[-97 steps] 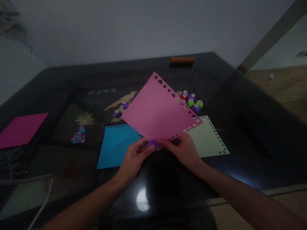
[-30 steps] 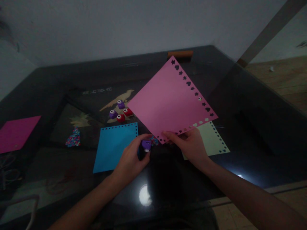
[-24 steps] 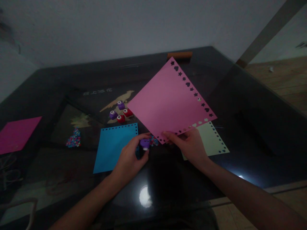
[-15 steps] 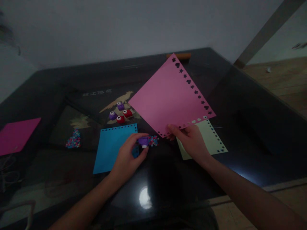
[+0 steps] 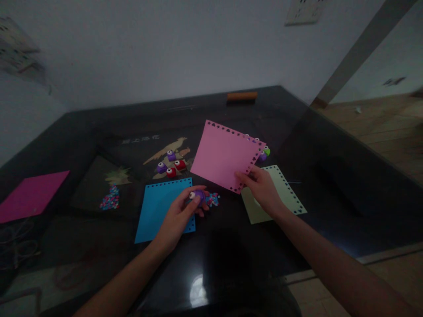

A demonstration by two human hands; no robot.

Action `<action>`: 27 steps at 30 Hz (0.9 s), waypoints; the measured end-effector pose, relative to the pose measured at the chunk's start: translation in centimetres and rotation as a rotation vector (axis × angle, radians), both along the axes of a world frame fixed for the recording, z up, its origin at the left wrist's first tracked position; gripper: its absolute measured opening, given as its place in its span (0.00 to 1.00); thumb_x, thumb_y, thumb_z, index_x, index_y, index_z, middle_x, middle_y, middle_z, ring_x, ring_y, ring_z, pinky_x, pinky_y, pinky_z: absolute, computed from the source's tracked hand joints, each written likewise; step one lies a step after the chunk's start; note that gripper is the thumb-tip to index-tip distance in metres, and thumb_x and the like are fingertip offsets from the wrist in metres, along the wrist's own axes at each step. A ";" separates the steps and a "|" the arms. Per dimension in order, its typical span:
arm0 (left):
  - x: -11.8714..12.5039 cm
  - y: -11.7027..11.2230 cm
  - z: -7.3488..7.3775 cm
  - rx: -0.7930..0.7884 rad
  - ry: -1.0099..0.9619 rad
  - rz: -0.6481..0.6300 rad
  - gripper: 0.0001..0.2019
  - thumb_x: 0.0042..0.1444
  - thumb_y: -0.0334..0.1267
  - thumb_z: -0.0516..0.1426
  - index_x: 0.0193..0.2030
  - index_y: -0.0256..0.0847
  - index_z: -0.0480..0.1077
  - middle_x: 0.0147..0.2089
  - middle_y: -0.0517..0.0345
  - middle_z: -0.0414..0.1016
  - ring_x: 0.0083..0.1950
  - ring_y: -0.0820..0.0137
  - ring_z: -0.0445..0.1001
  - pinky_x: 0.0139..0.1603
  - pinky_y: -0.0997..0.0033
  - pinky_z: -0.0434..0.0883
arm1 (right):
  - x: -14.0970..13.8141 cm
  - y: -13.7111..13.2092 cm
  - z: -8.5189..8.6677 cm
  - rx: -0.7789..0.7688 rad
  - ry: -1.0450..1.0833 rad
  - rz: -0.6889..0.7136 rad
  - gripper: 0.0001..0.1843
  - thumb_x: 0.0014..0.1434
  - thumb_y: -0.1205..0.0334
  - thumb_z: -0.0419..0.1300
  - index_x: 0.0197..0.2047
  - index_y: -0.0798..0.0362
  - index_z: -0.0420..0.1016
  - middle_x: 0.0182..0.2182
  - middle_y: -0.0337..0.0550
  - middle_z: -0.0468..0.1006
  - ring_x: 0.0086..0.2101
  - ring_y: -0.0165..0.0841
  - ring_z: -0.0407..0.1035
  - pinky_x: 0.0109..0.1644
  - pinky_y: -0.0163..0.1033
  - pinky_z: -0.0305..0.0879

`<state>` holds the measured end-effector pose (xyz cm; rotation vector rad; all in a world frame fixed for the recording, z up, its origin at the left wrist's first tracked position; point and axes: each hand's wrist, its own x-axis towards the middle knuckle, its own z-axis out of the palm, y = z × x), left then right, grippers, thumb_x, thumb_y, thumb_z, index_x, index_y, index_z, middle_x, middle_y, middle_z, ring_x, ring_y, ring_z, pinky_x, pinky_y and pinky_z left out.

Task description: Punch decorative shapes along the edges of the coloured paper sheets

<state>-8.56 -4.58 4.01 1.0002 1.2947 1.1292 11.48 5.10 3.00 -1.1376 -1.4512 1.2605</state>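
Observation:
My left hand (image 5: 180,211) is closed round a purple craft punch (image 5: 197,197), just above the right edge of a blue paper sheet (image 5: 155,204) lying on the table. Beside the fingertips is a small pile of punched paper bits (image 5: 213,199). Between thumb and fingers, my right hand (image 5: 259,187) pinches a pink paper sheet (image 5: 224,154) by its right edge and holds it up, tilted. Punched shapes run along the pink sheet's top and right edges. Under that hand lies a pale green paper sheet (image 5: 280,193) with holes along its borders.
Purple and red craft punches (image 5: 171,165) stand behind the blue sheet. More punches (image 5: 264,154) show partly behind the pink sheet. To the left lie a confetti pile (image 5: 110,198) and a magenta sheet (image 5: 35,191). An orange-brown roll (image 5: 242,97) rests near the wall.
The pink sheet has turned and come lower, uncovering punches at its right. The purple punch has been turned over in my left hand. The view has shifted slightly upward.

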 end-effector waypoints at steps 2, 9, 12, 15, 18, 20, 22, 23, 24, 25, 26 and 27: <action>0.1 -0.1 0.2 0.010 0.048 -0.012 0.15 0.57 0.41 0.58 0.50 0.40 0.68 0.46 0.53 0.75 0.34 0.71 0.73 0.35 0.70 0.71 | 0.2 0.3 -0.3 -0.030 0.044 0.018 0.13 0.53 0.55 0.61 0.38 0.54 0.77 0.34 0.43 0.81 0.33 0.35 0.73 0.39 0.42 0.70; -0.1 -0.1 0.2 0.063 0.077 -0.026 0.18 0.56 0.42 0.58 0.51 0.39 0.67 0.48 0.50 0.76 0.32 0.71 0.75 0.31 0.70 0.71 | 1.2 0.8 0.7 -0.064 0.110 -0.016 0.14 0.49 0.54 0.64 0.36 0.55 0.78 0.32 0.43 0.81 0.30 0.33 0.73 0.40 0.44 0.70; -0.2 0.1 0.0 0.083 0.114 -0.025 0.19 0.55 0.43 0.58 0.51 0.38 0.66 0.48 0.49 0.77 0.33 0.70 0.76 0.31 0.70 0.71 | 2.3 1.1 1.8 -0.067 0.131 -0.056 0.17 0.46 0.56 0.67 0.39 0.54 0.77 0.33 0.44 0.81 0.31 0.34 0.74 0.39 0.43 0.71; -0.4 0.2 0.1 0.103 0.152 -0.017 0.18 0.54 0.42 0.59 0.50 0.38 0.67 0.49 0.49 0.78 0.41 0.65 0.77 0.40 0.65 0.73 | 4.5 1.2 2.6 -0.034 0.159 -0.161 0.25 0.42 0.60 0.70 0.46 0.52 0.75 0.38 0.45 0.81 0.31 0.33 0.74 0.35 0.40 0.72; -0.5 0.2 0.1 0.114 0.205 -0.020 0.16 0.55 0.42 0.58 0.49 0.39 0.68 0.50 0.49 0.77 0.46 0.62 0.76 0.47 0.61 0.72 | 7.7 1.1 2.3 -0.043 0.213 -0.278 0.25 0.41 0.61 0.71 0.45 0.50 0.75 0.38 0.43 0.81 0.29 0.32 0.74 0.34 0.39 0.72; -0.6 0.2 0.0 0.141 0.273 -0.019 0.16 0.55 0.41 0.59 0.49 0.40 0.69 0.50 0.50 0.77 0.48 0.62 0.76 0.49 0.59 0.71 | 9.8 0.8 1.6 -0.050 0.260 -0.352 0.23 0.39 0.61 0.72 0.41 0.50 0.76 0.36 0.43 0.81 0.31 0.34 0.75 0.37 0.40 0.73; -0.8 0.3 0.0 0.190 0.362 -0.014 0.15 0.55 0.41 0.59 0.49 0.42 0.71 0.50 0.53 0.76 0.49 0.61 0.75 0.50 0.60 0.71 | 11.6 0.5 0.6 -0.059 0.268 -0.394 0.21 0.39 0.61 0.72 0.39 0.51 0.77 0.37 0.45 0.82 0.34 0.36 0.76 0.40 0.41 0.73; -0.9 0.3 0.1 0.217 0.409 -0.011 0.15 0.55 0.41 0.59 0.49 0.43 0.71 0.50 0.54 0.76 0.49 0.62 0.74 0.50 0.60 0.71 | 12.3 0.3 0.1 -0.062 0.268 -0.416 0.20 0.38 0.61 0.72 0.38 0.51 0.78 0.37 0.45 0.82 0.34 0.37 0.76 0.40 0.42 0.73; -0.9 0.4 0.2 0.241 0.457 -0.011 0.14 0.55 0.40 0.59 0.49 0.44 0.72 0.49 0.55 0.76 0.50 0.62 0.74 0.50 0.60 0.71 | 12.9 0.2 -0.3 -0.073 0.267 -0.425 0.19 0.38 0.61 0.72 0.37 0.51 0.78 0.37 0.46 0.82 0.34 0.37 0.77 0.40 0.42 0.74; -1.0 0.5 0.3 0.260 0.503 -0.014 0.14 0.55 0.40 0.59 0.48 0.45 0.72 0.49 0.55 0.76 0.49 0.62 0.74 0.49 0.61 0.71 | 13.2 0.1 -0.7 -0.090 0.265 -0.429 0.19 0.38 0.61 0.72 0.37 0.51 0.79 0.36 0.46 0.82 0.34 0.38 0.77 0.40 0.42 0.74; -0.9 0.7 0.5 0.275 0.544 -0.023 0.13 0.55 0.39 0.59 0.48 0.46 0.73 0.49 0.56 0.76 0.49 0.62 0.74 0.48 0.61 0.71 | 13.5 0.0 -0.9 -0.106 0.270 -0.432 0.19 0.38 0.61 0.72 0.37 0.51 0.79 0.36 0.46 0.82 0.34 0.37 0.77 0.40 0.42 0.74; -0.9 0.8 0.8 0.287 0.582 -0.036 0.13 0.55 0.39 0.59 0.48 0.46 0.73 0.48 0.56 0.76 0.48 0.62 0.74 0.48 0.62 0.71 | 13.6 0.0 -1.1 -0.119 0.280 -0.433 0.19 0.38 0.62 0.73 0.37 0.50 0.79 0.36 0.45 0.82 0.33 0.37 0.77 0.39 0.41 0.74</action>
